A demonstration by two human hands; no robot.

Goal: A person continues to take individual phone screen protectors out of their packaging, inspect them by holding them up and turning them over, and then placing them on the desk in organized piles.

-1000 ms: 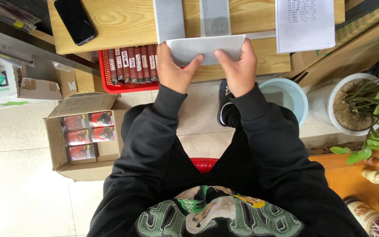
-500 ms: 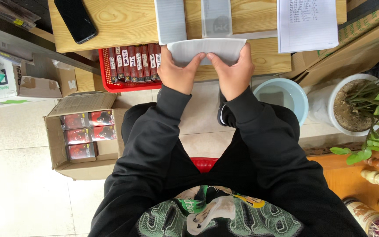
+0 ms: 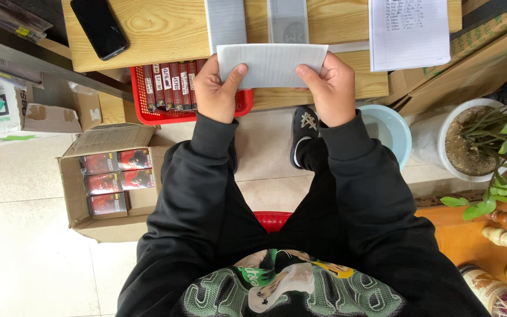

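Both hands, left hand [image 3: 217,89] and right hand [image 3: 331,87], pinch a pale grey card [image 3: 271,63] by its lower corners, fingers [image 3: 234,75] pressed on it, above the wooden worktop [image 3: 165,29].

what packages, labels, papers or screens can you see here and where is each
Grey-white flat packet: held by both hands, over the table edge.
Black phone: dark screen, table's left end.
Lined handwritten sheet: white, table's right end.
Red basket: under the table, upright labelled red packs.
Open cardboard box: floor, left; red-black packs inside.

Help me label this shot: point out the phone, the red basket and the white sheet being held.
phone [image 3: 99,27], head view, middle of screen.
red basket [image 3: 165,114], head view, front rim.
white sheet [image 3: 271,63], head view, centre.
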